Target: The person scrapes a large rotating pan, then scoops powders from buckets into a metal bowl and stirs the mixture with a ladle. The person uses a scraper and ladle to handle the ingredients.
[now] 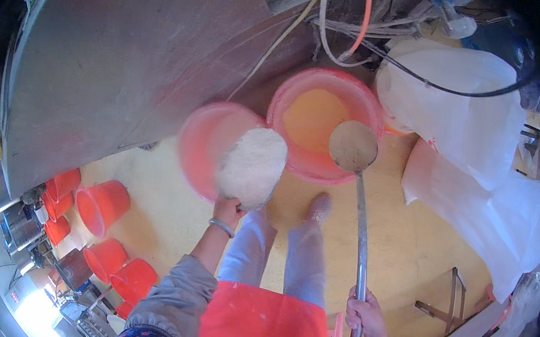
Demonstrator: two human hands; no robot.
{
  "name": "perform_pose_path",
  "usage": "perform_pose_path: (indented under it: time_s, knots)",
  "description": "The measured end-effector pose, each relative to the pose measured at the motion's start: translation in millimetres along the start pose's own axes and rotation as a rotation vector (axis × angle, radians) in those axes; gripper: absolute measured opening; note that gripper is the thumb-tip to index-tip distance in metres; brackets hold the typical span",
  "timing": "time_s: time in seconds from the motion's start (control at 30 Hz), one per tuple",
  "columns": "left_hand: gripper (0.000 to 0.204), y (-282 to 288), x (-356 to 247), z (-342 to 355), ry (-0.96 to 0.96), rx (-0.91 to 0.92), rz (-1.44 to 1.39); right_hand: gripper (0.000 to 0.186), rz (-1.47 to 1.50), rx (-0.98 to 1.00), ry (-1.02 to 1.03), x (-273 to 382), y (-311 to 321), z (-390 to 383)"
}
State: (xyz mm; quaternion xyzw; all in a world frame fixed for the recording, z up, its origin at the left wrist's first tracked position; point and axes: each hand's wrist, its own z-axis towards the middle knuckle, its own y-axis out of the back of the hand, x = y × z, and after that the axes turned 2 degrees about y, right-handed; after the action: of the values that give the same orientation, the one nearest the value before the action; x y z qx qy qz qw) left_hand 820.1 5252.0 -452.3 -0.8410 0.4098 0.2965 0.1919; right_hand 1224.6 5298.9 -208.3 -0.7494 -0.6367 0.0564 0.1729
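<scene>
The left hand (231, 209) grips the near edge of a white load (252, 163); I cannot tell what carries it. The load lies far and slightly right of that hand, overlapping the left tub (192, 152). The right hand (366, 315) closes around the ladle (360, 237), whose long axis runs far and slightly left to a round head over the right tub's (280, 96) right side. Load and head stand apart; the left hand is nearer both tubs.

the scoop (257, 205) is left of the ladle (361, 227) (sacks (456, 110) farther right), tubs (199, 150) beneath.
</scene>
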Motion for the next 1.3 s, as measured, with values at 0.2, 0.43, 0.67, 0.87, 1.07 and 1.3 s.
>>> perform_pose_path:
  time_s: [0.2, 0.43, 0.67, 0.87, 1.07, 1.3]
  knots:
    - [0.058, -54, 12, 19, 0.095, -0.024, -0.094, 0.016, -0.084, -0.015, 0.014, 13, -1, -12]
    - [0.058, -51, 5, 29, 0.034, 0.097, 0.022, 0.017, -0.157, -0.035, 0.022, 22, 1, -13]
    - [0.060, -37, -37, 0, 0.075, 0.037, -0.017, 0.018, -0.166, -0.034, -0.003, 30, -3, 22]
    - [0.062, -40, -85, -23, 0.248, -0.083, -0.209, 0.019, -0.062, -0.001, -0.037, 22, -11, 34]
    - [0.061, -41, -100, -30, 0.198, -0.081, -0.239, 0.018, 0.040, 0.079, -0.037, 10, -17, 12]
    - [0.062, -21, -115, -55, 0.201, -0.104, -0.272, 0.018, 0.036, 0.079, 0.001, -8, -27, -52]
